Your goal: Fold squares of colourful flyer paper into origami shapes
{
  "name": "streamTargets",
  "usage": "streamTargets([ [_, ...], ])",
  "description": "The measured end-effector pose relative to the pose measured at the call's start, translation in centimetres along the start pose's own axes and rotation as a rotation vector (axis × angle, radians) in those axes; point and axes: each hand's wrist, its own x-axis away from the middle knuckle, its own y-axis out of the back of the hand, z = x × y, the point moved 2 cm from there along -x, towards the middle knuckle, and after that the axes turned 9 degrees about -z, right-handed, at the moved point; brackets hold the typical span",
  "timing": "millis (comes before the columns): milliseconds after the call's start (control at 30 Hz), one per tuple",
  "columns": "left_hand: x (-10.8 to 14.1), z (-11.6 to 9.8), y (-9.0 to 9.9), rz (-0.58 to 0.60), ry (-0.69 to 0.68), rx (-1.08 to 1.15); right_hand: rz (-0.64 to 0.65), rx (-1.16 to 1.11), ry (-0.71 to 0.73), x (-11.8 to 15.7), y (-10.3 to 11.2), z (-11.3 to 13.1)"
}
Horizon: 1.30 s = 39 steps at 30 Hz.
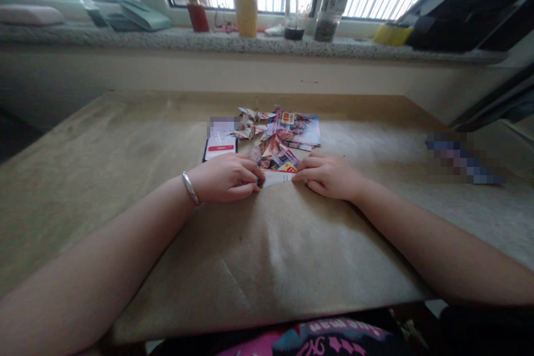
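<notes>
A person's two bare hands met a glossy, multicoloured printed paper sheet, partly folded (273,162), flat on a brown, sheet-covered table (250,267). The left hand (227,177), a silver metal bangle (191,188) at its wrist, had its fingers bunched together at the sheet's left end; the right hand (329,175) had its fingertips close together on the right end. Whether either hand pinched the paper or only pressed it, I could not tell. A white strip ran along the sheet's near edge between them, its small print illegible; red characters on a yellow patch above were also too small to read.

Just beyond lay a stack of glossy purple-and-blue leaflets (306,132), whose yellow label bore unclear red figures. To its left were pointed figures folded from pale printed paper (250,132), near a black-edged smartphone (221,151), its screen showing a red bar with unreadable text. Dark clothing (334,336) at the bottom carried pale lettering, "man" legible.
</notes>
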Motion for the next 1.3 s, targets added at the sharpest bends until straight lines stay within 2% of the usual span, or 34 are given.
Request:
streamTargets([
  [233, 0.3, 0.7, 0.2, 0.015, 0.033, 0.123, -0.009, -0.015, 0.002, 0.1, 0.0, -0.1],
  [900, 0.9, 1.9, 0.1, 0.057, 0.072, 0.244, 0.001, 0.0, -0.002, 0.4, 0.1, -0.2],
  [1000, 0.9, 1.9, -0.2, 0.013, 0.099, 0.257, 0.021, 0.02, -0.018, 0.4, 0.1, -0.2],
  [1100, 0.6, 1.3, -0.9, -0.09, 0.131, 0.157, 0.025, 0.059, -0.053, 0.1, 0.1, 0.1],
  [1300, -0.2, 0.0, -2.4, -0.163, 0.199, -0.152, 0.022, 0.13, -0.102, -0.6, -0.1, 0.8],
])
